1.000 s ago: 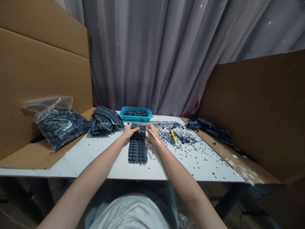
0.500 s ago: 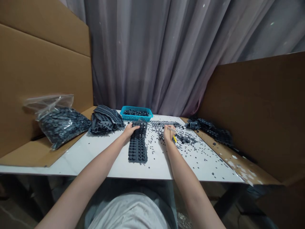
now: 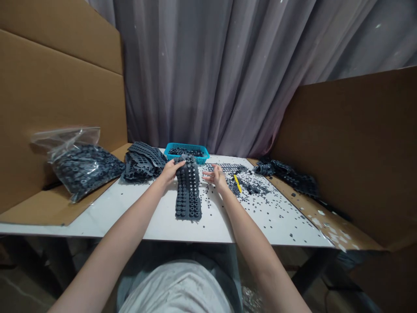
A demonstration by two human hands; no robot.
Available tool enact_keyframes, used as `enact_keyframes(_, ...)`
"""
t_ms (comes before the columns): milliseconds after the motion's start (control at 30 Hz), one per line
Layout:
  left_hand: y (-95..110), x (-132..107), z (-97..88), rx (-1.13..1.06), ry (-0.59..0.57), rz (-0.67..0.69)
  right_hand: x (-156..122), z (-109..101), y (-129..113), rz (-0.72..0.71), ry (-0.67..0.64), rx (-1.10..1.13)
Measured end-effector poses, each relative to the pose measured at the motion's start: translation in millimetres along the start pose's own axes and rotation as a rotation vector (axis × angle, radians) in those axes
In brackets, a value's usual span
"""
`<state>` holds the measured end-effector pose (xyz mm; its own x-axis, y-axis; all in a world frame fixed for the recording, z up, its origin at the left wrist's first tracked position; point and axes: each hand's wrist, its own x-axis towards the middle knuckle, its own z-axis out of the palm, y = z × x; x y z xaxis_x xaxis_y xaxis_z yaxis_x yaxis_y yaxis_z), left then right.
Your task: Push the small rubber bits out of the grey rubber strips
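Centrally, seen from the head camera: grips the far end of the black rubber strip (image 3: 188,193) with the left hand (image 3: 169,170), fingers curled over its 11 o'clock corner. Holds the right hand (image 3: 215,177) unclenched, fingers spread, palm down, just beside the strip at its 2 o'clock, grasping nothing visible. Lies lengthwise on the white table (image 3: 130,213), running 6 to 12 o'clock, far end near the blue basket (image 3: 186,151). At 10 o'clock, stacked strips (image 3: 143,161) and a full plastic bag (image 3: 81,163); at 3 o'clock, a yellow tool (image 3: 237,183) among scattered black bits (image 3: 260,204).
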<state>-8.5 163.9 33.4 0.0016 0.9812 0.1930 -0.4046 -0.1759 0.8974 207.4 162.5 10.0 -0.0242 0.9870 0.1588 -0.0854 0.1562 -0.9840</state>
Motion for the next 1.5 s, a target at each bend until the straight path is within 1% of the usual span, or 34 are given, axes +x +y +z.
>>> enact_keyframes(67,6,0,-2.5,-0.018,0.001,0.010,-8,16,-4,0.087,-0.167,0.113)
enact_keyframes(133,10,1,-4.9,-0.034,0.007,0.014,-14,26,-7,0.204,-0.319,0.182)
enact_keyframes(233,14,2,-9.4,-0.051,0.026,0.013,-21,30,-12,0.396,-0.519,0.233)
enact_keyframes(300,15,4,-12.9,-0.058,0.045,0.012,-24,28,-15,0.461,-0.607,0.267)
enact_keyframes(367,15,6,-16.4,-0.064,0.064,0.012,-26,26,-20,0.472,-0.665,0.292)
enact_keyframes(467,13,8,-20.9,-0.065,0.094,0.017,-29,24,-26,0.468,-0.727,0.274)
enact_keyframes(567,9,10,-24.8,-0.051,0.116,0.023,-30,24,-29,0.481,-0.761,0.254)
enact_keyframes(667,7,13,-27.9,-0.024,0.123,0.031,-32,25,-29,0.506,-0.776,0.284)
enact_keyframes(767,5,15,-29.0,0.016,0.113,0.038,-32,25,-30,0.500,-0.763,0.269)
enact_keyframes(833,1,16,-28.9,0.056,0.090,0.043,-30,24,-31,0.465,-0.731,0.174)
enact_keyframes(867,-2,15,-29.0,0.084,0.073,0.044,-28,22,-31,0.430,-0.689,0.094)
enact_keyframes(900,-5,14,-29.4,0.117,0.051,0.042,-26,19,-31,0.377,-0.614,-0.007)
enact_keyframes(933,-9,12,-30.2,0.155,0.028,0.037,-24,15,-31,0.303,-0.506,-0.122)
enact_keyframes(1000,-17,8,-32.9,0.236,-0.011,0.023,-21,5,-29,0.121,-0.239,-0.326)
enact_keyframes(1033,-21,5,-34.3,0.275,-0.022,0.019,-20,0,-28,0.038,-0.128,-0.384)
enact_keyframes(1067,-23,3,-35.2,0.310,-0.027,0.020,-20,-4,-27,-0.019,-0.063,-0.408)
enact_keyframes(1133,-22,-1,-33.7,0.365,-0.023,0.042,-21,-9,-27,-0.082,-0.029,-0.404)
enact_keyframes(1200,-14,-4,-26.4,0.407,-0.020,0.086,-27,-7,-30,-0.136,-0.057,-0.399)
enact_keyframes(1233,-6,-7,-20.6,0.428,-0.025,0.113,-31,-4,-33,-0.173,-0.096,-0.407)
enact_keyframes(1267,2,-12,-14.1,0.453,-0.036,0.140,-37,0,-35,-0.211,-0.155,-0.412)
enact_keyframes(1300,12,-20,-7.4,0.482,-0.056,0.165,-44,5,-38,-0.242,-0.242,-0.409)
enact_keyframes(1367,29,-47,3.9,0.563,-0.120,0.196,-62,12,-42,-0.267,-0.433,-0.388)
enact_keyframes(1400,36,-67,7.7,0.609,-0.158,0.205,-73,14,-42,-0.270,-0.486,-0.378)
enact_keyframes(1433,39,-91,9.8,0.652,-0.191,0.212,-84,15,-40,-0.274,-0.503,-0.379)
enact_keyframes(1500,37,-142,9.2,0.745,-0.257,0.232,-105,15,-32,-0.281,-0.498,-0.415)
